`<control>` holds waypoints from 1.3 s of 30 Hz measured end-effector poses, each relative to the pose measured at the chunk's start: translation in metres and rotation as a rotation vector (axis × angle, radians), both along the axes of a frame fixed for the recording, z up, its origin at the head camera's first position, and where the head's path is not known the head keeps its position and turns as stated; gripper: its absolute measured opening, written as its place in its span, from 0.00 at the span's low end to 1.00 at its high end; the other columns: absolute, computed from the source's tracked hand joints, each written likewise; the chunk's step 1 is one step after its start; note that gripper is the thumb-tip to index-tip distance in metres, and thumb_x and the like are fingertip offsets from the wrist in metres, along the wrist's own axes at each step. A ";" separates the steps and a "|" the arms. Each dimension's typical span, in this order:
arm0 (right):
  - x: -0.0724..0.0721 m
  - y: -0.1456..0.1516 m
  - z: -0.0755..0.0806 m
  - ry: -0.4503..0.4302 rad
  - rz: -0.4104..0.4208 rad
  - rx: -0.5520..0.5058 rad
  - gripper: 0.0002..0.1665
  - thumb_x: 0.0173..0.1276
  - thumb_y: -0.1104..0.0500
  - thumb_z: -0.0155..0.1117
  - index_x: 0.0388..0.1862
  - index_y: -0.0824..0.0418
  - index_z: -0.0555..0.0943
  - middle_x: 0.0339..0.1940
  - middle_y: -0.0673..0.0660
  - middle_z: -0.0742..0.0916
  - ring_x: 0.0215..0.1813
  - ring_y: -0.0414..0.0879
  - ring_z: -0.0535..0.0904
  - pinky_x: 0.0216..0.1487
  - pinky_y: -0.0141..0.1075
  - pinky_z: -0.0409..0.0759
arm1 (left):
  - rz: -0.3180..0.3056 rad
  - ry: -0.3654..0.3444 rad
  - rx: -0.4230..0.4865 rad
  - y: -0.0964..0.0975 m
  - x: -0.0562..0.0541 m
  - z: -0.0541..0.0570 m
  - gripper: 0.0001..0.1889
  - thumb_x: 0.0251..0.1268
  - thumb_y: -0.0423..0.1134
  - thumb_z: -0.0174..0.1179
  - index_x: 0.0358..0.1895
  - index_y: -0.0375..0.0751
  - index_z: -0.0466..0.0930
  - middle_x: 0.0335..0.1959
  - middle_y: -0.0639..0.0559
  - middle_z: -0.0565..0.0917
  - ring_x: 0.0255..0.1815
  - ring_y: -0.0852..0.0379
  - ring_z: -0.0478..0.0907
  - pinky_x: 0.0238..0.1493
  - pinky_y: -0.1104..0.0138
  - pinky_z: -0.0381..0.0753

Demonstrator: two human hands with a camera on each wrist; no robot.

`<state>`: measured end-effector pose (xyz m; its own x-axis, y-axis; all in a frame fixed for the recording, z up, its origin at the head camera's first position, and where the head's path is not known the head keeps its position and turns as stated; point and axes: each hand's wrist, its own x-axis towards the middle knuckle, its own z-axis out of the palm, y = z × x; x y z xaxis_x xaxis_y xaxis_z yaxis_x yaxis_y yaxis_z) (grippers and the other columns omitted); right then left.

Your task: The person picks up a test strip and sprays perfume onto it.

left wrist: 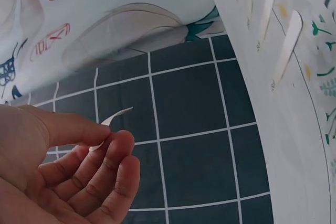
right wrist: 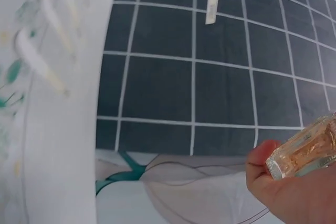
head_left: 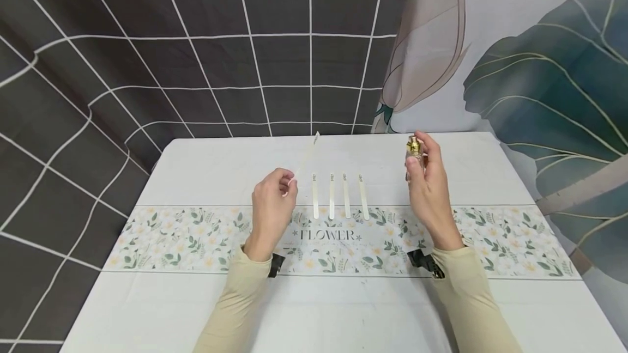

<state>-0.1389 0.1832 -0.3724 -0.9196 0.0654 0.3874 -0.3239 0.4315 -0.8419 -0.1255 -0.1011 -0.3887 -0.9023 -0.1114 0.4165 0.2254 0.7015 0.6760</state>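
My left hand (head_left: 275,203) pinches one end of a slim white perfume test strip (head_left: 315,138) between thumb and fingertips. The strip tilts up and away above the table; in the left wrist view the strip (left wrist: 119,114) bends slightly. A glass perfume bottle (right wrist: 307,153) with pale amber liquid is gripped in my right hand (head_left: 432,195), upright and off the table, thumb on its near side. Its gold spray top (head_left: 414,145) shows uncapped beside the index finger. Between the hands, several more white strips (head_left: 331,198) lie side by side with small print at their far ends.
The white table (head_left: 206,173) carries a floral printed band (head_left: 186,238) with the word FLOWER across its middle. A dark grid-patterned curtain (head_left: 275,59) hangs behind and to the left. On the right hangs a cloth with large leaf prints (head_left: 554,86).
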 end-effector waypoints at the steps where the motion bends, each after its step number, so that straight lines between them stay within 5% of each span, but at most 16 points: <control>1: 0.000 -0.002 0.002 -0.004 0.007 -0.015 0.29 0.85 0.53 0.41 0.81 0.43 0.58 0.48 0.51 0.74 0.39 0.45 0.71 0.37 0.30 0.69 | -0.003 0.004 0.001 0.000 0.001 0.001 0.05 0.66 0.26 0.64 0.42 0.32 0.85 0.31 0.44 0.88 0.31 0.50 0.85 0.36 0.58 0.85; 10: -0.001 -0.015 0.007 -0.012 -0.002 -0.025 0.30 0.84 0.53 0.46 0.81 0.52 0.61 0.69 0.59 0.74 0.54 0.44 0.75 0.55 0.30 0.74 | -0.018 0.034 0.015 0.002 0.006 0.006 0.04 0.66 0.25 0.63 0.41 0.32 0.85 0.31 0.45 0.87 0.31 0.50 0.84 0.37 0.58 0.84; 16: 0.000 -0.018 0.007 0.012 -0.033 -0.028 0.28 0.83 0.53 0.51 0.79 0.48 0.66 0.67 0.58 0.76 0.57 0.40 0.72 0.65 0.43 0.73 | -0.018 0.040 0.024 0.002 0.007 0.007 0.04 0.65 0.25 0.63 0.40 0.32 0.85 0.30 0.46 0.86 0.30 0.50 0.84 0.37 0.59 0.84; 23: 0.000 -0.022 0.005 0.030 -0.057 -0.018 0.27 0.83 0.54 0.52 0.78 0.48 0.68 0.62 0.59 0.78 0.53 0.39 0.73 0.57 0.30 0.73 | -0.014 0.030 0.028 0.001 0.008 0.009 0.04 0.65 0.25 0.63 0.40 0.33 0.85 0.30 0.45 0.86 0.30 0.50 0.84 0.38 0.59 0.84; 30: 0.000 -0.027 0.010 0.013 -0.011 -0.002 0.31 0.82 0.49 0.53 0.80 0.41 0.63 0.66 0.65 0.78 0.57 0.53 0.76 0.58 0.54 0.74 | -0.030 0.030 0.062 0.002 0.014 0.015 0.04 0.65 0.26 0.64 0.40 0.34 0.85 0.30 0.46 0.87 0.31 0.52 0.84 0.39 0.61 0.85; 39: 0.001 -0.036 0.011 0.082 -0.023 0.118 0.29 0.82 0.46 0.50 0.79 0.44 0.64 0.52 0.63 0.75 0.31 0.50 0.66 0.38 0.44 0.64 | -0.118 0.028 0.213 0.007 0.023 0.024 0.03 0.65 0.27 0.65 0.39 0.35 0.85 0.29 0.47 0.87 0.29 0.55 0.84 0.39 0.63 0.85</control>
